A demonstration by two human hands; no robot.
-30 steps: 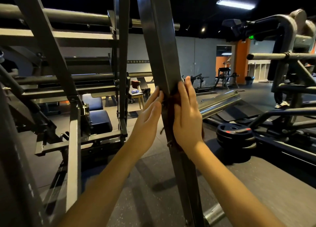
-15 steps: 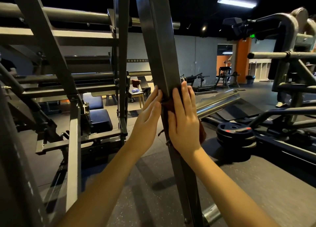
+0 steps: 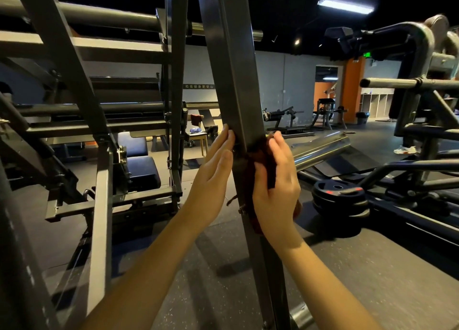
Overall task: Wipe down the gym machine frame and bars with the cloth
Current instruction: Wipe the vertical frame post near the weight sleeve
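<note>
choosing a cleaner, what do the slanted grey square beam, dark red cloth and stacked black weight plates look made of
Slanted grey square beam: probably painted steel, semi-gloss; light streaks run along its flat faces. Dark red cloth: soft matte fabric, bunched, a frayed thread hanging. Stacked black weight plates: perhaps rubber-coated, dull sheen; core hidden.

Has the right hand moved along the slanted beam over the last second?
Yes. The right hand, holding the cloth, has slid down the slanted beam toward its bolt; the weight plates sit unchanged in view.
</note>
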